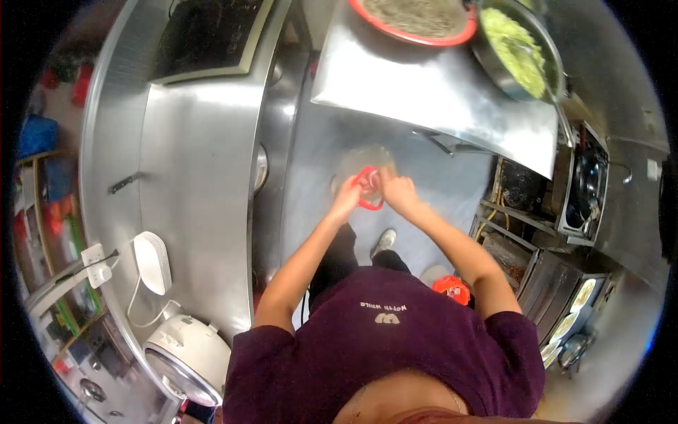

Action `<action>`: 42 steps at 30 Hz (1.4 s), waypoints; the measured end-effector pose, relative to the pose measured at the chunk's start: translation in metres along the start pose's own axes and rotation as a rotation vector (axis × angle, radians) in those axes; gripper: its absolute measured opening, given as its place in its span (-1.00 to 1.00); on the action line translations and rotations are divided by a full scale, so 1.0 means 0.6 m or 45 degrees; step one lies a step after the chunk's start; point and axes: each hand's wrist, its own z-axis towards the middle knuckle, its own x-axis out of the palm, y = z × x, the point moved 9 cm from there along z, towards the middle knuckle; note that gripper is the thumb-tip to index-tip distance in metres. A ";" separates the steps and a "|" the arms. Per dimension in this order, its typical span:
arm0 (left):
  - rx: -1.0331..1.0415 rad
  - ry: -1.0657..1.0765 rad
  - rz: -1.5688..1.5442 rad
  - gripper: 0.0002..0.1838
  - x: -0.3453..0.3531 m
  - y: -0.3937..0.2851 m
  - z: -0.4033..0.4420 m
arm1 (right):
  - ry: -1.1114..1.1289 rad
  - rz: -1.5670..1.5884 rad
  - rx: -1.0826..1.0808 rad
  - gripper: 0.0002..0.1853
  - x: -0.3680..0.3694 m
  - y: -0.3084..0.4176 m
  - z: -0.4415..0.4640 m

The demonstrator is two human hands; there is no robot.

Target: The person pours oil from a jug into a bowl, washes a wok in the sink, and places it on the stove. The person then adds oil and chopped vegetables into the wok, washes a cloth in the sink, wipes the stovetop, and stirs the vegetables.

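Left fingers (354,186) grip red loop (371,206); right fingers (386,176) blurred, hold unclear

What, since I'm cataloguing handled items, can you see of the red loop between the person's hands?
The red loop is a bright, narrow band, possibly plastic, bent into an irregular ring. It is held up over the grey floor. The left hand grips its left side; the right hand is at its upper right, contact unclear. A pale, translucent shape shows beyond; whether they join is unclear.
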 end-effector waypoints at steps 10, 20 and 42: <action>0.080 -0.122 -0.138 -0.77 -0.111 -0.022 0.106 | 0.240 0.243 0.576 -0.52 0.100 -0.006 0.133; 0.218 -0.299 -0.364 -0.83 -0.415 0.127 0.469 | 0.139 0.522 0.695 -0.68 0.233 -0.171 0.038; -0.227 -0.304 0.369 -0.82 -0.525 0.143 0.679 | 0.150 0.976 1.450 -0.73 0.180 -0.268 -0.316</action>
